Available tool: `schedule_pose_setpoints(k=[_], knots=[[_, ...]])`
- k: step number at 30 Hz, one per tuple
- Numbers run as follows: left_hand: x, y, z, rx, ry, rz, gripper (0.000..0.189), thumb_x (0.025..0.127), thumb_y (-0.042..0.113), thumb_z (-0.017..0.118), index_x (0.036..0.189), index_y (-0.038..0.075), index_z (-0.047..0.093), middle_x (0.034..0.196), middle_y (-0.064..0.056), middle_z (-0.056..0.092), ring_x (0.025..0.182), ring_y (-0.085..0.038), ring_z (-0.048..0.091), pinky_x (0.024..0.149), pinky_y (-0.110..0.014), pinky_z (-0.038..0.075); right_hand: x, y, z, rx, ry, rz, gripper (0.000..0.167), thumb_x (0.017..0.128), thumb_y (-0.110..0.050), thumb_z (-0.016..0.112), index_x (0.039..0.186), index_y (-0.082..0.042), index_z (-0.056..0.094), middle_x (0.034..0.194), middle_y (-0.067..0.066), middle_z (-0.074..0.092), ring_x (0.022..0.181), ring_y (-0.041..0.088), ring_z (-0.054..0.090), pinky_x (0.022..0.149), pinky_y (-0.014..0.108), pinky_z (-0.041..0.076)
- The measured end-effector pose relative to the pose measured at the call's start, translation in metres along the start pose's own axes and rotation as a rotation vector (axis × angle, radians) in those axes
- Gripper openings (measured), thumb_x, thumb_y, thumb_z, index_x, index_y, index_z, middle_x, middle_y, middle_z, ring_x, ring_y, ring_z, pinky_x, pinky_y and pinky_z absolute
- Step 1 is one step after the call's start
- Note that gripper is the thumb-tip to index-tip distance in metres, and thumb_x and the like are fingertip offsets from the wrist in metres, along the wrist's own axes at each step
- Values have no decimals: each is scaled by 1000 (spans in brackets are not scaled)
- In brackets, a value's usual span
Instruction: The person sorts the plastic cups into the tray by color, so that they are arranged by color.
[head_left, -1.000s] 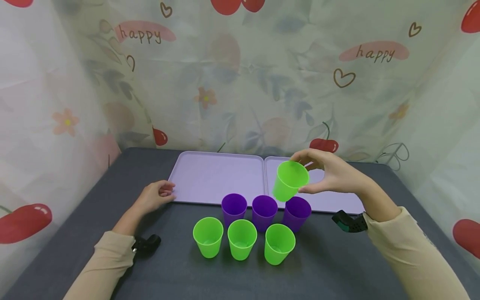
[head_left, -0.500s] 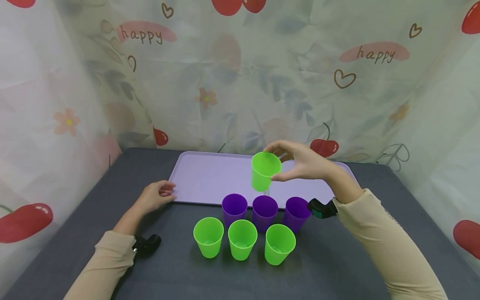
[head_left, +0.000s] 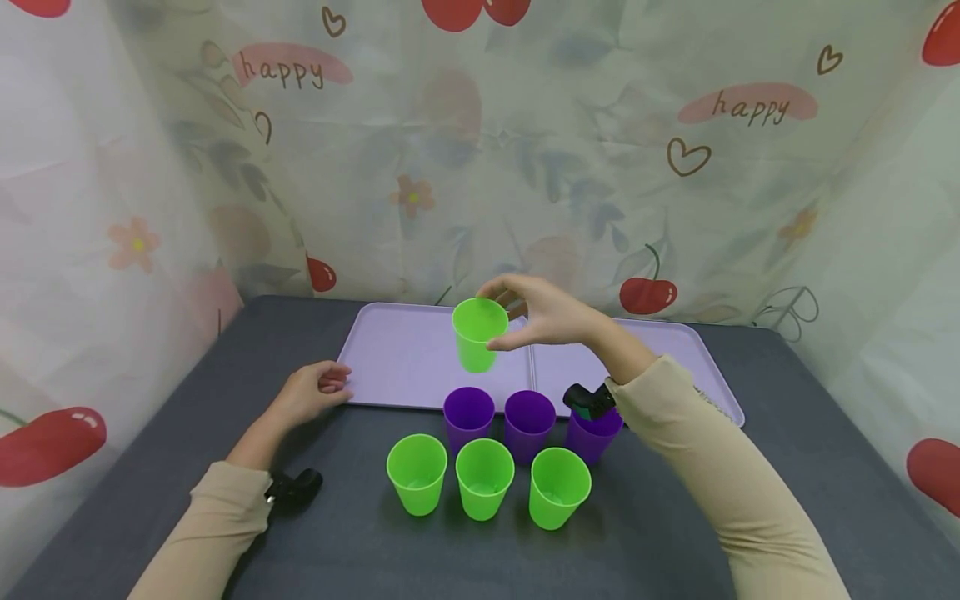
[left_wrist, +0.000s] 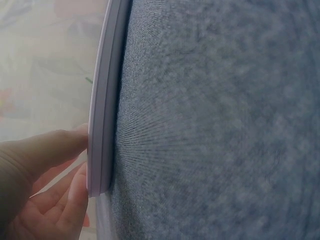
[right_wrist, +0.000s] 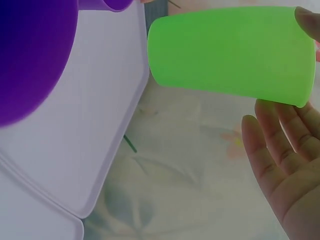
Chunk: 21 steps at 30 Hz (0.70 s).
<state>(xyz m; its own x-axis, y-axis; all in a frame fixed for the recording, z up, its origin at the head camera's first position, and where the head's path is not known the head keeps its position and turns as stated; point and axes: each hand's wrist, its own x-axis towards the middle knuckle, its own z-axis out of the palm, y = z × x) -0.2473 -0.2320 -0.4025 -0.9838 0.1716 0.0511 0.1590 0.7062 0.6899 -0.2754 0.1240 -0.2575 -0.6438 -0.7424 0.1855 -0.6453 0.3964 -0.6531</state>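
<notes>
- Raised green cup [right_wrist: 227, 55]: looks plastic; outer wall smooth, soft satin sheen.
- Standing green cups [head_left: 483, 479]: same smooth plastic by look.
- Purple cups [head_left: 528, 414]: smooth plastic — satin rather than glossy.
- Left tray [head_left: 412, 350]: plastic by look, flat face smooth and matt.
- Table covering [head_left: 645, 525]: matt cloth, finely grained up close (partly blurred in left wrist view).
- Backdrop [head_left: 480, 225]: thin printed sheet, creased — cloth or plastic film, cannot tell.
- Sleeves [head_left: 727, 458]: matt cloth, wrinkled.
</notes>
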Motion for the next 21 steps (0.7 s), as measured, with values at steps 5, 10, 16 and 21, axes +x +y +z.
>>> schedule_pose_setpoints(k=[5, 10, 16, 21], knots=[[0, 1, 0, -1, -6, -6, 38, 86, 11, 66, 117, -8, 56, 115, -26, 61, 101, -34, 61, 89, -45, 51, 18, 2, 11, 5, -23, 13, 59, 71, -12, 79, 122, 0, 51, 120, 14, 57, 108, 29, 58, 92, 36, 51], [0, 1, 0, 3, -11, -14, 38, 86, 11, 65, 118, -7, 55, 115, -26, 61, 102, -34, 61, 90, -45, 50, 34, 2, 23, 15, -43, 18, 59, 72, -13, 78, 123, 0, 51, 121, 14, 57, 108, 29, 58, 91, 35, 52], [0, 1, -1, 3, -9, -16, 38, 86, 11, 66, 118, -8, 56, 115, -26, 61, 102, -34, 61, 89, -45, 50, 53, 1, 37, -6, -65, 39, 59, 72, -16, 78, 123, 0, 51, 121, 14, 58, 108, 28, 58, 89, 29, 52], [0, 1, -1, 0, -11, -19, 38, 86, 11, 65, 118, -7, 55, 115, -26, 61, 102, -34, 61, 89, -45, 50, 65, 1, 44, -8, -59, 64, 57, 72, -15, 78, 121, 0, 52, 119, 14, 59, 106, 27, 60, 89, 31, 52]])
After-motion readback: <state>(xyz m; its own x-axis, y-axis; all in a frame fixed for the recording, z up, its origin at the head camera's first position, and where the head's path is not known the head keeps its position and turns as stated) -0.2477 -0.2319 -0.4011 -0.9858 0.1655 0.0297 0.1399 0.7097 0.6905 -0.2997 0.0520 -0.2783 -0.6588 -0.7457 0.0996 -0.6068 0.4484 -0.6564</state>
